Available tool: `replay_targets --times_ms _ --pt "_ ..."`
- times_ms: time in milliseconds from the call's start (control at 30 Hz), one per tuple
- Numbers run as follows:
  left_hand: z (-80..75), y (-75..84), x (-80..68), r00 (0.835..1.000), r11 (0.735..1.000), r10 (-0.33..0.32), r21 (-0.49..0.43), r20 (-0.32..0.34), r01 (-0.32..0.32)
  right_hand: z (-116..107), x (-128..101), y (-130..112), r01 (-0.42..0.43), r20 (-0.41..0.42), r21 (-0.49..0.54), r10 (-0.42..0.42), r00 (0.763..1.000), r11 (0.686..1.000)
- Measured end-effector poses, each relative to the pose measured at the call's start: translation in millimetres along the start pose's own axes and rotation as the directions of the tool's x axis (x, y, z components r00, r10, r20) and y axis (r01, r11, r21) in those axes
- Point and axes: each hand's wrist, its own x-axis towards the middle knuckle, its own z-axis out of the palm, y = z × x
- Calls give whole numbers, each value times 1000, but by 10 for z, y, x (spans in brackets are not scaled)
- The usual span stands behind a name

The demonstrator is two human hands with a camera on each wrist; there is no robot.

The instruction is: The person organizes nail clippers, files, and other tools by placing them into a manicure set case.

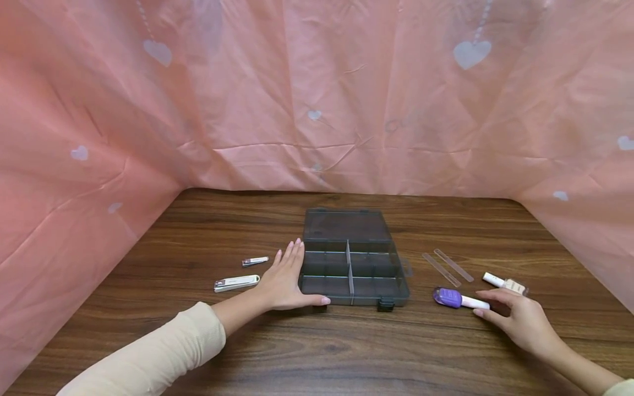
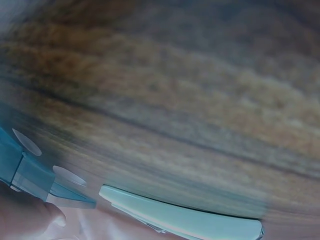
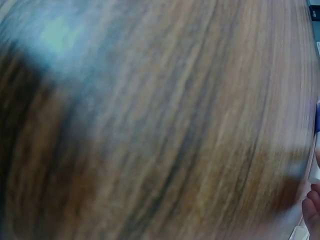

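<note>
My left hand (image 1: 286,280) lies with straight, spread fingers along the left side of a dark translucent compartment box (image 1: 346,226), its thumb at the front edge. The box's lid is laid back, and the compartments look bare. With thumb and fingertips, my right hand (image 1: 525,319) pinches the white cap of a purple nail polish bottle (image 1: 449,297), which lies on its side right of the box. In the right wrist view only part of the cap (image 3: 315,172) shows at the edge. Behind the right hand lies a cream nail polish bottle (image 1: 515,286), partly hidden.
Left of the box lie a large nail clipper (image 1: 236,282) and a small nail clipper (image 1: 255,261). Two clear plastic strips (image 1: 454,266) lie between box and bottles. A pink curtain (image 1: 317,99) with hearts surrounds the wooden table (image 1: 337,352) at the back and sides.
</note>
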Motion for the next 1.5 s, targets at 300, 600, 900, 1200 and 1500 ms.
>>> replay_targets --times_ms 300,600,900,1200,1500 --pt "-6 -34 4 1000 1000 10 -22 6 -10 21 -9 4 -6 50 -12 7 999 1000" --pt "-6 -47 5 1000 999 10 -42 14 -9 -3 29 10 13 59 16 -14 998 1000" --pt "-6 -48 15 1000 1000 10 -27 25 -10 -75 76 0 -52 111 46 47 993 998" --pt "-24 -38 16 999 1000 14 -14 30 -13 -100 99 -48 -141 138 82 129 982 987" --pt "-44 -28 26 998 1000 12 0 57 -12 -170 194 -114 -235 161 98 217 963 967"
